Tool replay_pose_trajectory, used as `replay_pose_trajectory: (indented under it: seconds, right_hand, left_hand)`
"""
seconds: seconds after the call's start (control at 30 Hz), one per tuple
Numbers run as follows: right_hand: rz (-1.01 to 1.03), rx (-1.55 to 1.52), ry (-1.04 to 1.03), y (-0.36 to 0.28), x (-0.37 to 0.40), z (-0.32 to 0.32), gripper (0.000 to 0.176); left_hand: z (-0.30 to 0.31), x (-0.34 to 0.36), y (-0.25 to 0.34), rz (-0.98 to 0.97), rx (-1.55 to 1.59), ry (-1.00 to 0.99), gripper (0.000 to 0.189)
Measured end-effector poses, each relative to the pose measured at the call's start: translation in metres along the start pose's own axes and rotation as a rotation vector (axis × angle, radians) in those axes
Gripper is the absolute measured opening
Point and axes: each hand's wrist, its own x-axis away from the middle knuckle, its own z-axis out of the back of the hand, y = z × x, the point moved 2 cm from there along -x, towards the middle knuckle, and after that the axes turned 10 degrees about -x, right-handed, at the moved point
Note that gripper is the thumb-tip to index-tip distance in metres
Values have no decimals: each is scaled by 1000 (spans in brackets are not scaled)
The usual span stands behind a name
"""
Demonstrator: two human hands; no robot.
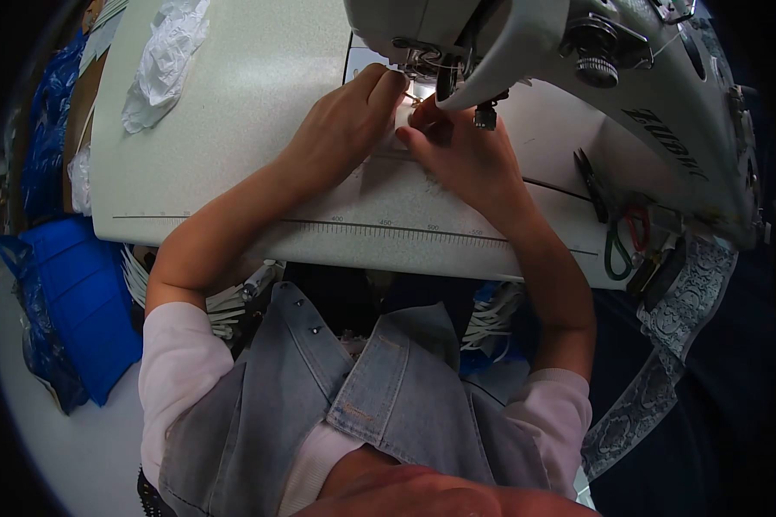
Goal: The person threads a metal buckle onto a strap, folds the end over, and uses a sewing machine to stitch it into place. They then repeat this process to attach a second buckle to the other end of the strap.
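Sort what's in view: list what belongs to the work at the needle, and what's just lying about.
In use: left hand and right hand, both at the needle; small white piece under their fingertips; sewing machine; table with its printed ruler.
Lying about: crumpled white plastic; green- and red-handled tools; lace strip; blue bags.

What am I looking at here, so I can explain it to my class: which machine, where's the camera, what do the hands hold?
The camera sits on the person's head, looking down. The grey sewing machine stands on a pale table with a printed ruler scale. The left hand and right hand meet at the needle, fingers on a small pale piece; their grip is hidden. Snips lie at the right, a crumpled white bag far left.
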Motion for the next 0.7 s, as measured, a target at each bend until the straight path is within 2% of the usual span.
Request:
replay_pose_trajectory:
  seconds: [0.03,0.1,0.23,0.3,0.33,0.4,0.43,0.5,0.53,0.6,0.63,0.7]
  right_hand:
    - [0,0,2,1,0,0,17]
    - [49,-32,5,3,0,0,18]
    - [13,-87,16,1,0,2,18]
    - [41,-55,37,4,1,0,18]
    - [40,-55,36,3,2,0,18]
    - [9,-53,24,-1,3,1,18]
    - [8,-52,23,-3,3,3,18]
    - [-51,47,-93,-3,2,4,30]
    - [-52,48,-96,-4,1,5,30]
    - [-42,-26,-86,-4,0,4,31]
    - [-42,-26,-91,-2,-1,4,31]
    - [-5,-9,-116,4,-1,2,28]
  left_hand:
    - [1,0,0,-2,0,-1,20]
    - [1,0,2,-98,-190,-6,22]
    - [0,-2,-1,-64,-117,21,23]
    - [-2,-3,-4,85,123,14,20]
    - [0,-3,-4,85,123,14,20]
    - [3,-2,-9,273,363,-145,15]
    - [3,-1,-12,274,364,-144,15]
    - [1,-1,-18,234,462,-130,13]
    - [1,-3,-17,237,463,-129,13]
    - [5,-10,-12,140,195,-19,13]
    - [1,-10,-14,146,194,-18,13]
    - [-7,-11,-20,26,98,139,12]
